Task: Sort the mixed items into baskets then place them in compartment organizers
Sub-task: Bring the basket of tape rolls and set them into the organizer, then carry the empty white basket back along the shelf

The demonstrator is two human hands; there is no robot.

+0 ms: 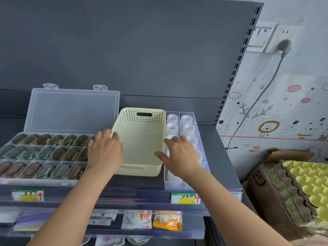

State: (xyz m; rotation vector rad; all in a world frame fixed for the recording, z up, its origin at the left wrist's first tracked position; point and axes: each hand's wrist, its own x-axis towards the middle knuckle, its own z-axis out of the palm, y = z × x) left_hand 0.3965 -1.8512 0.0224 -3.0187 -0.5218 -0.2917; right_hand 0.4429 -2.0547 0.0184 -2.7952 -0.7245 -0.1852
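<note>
"SF" on cardboard box [261, 181], "MAS" on pkt [137, 220].

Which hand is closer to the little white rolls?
Right. The right hand is over the white rolls, covering some; the left hand is across the basket, at its left rim.

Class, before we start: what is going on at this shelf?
A person has both hands at an empty pale yellow basket on a shelf. The left hand is on its left rim; whether it grips is unclear. The right hand, fingers spread, is at its right side, above white rolls in a clear organizer. Left of the basket, an open lidded organizer holds dark oval items.
</note>
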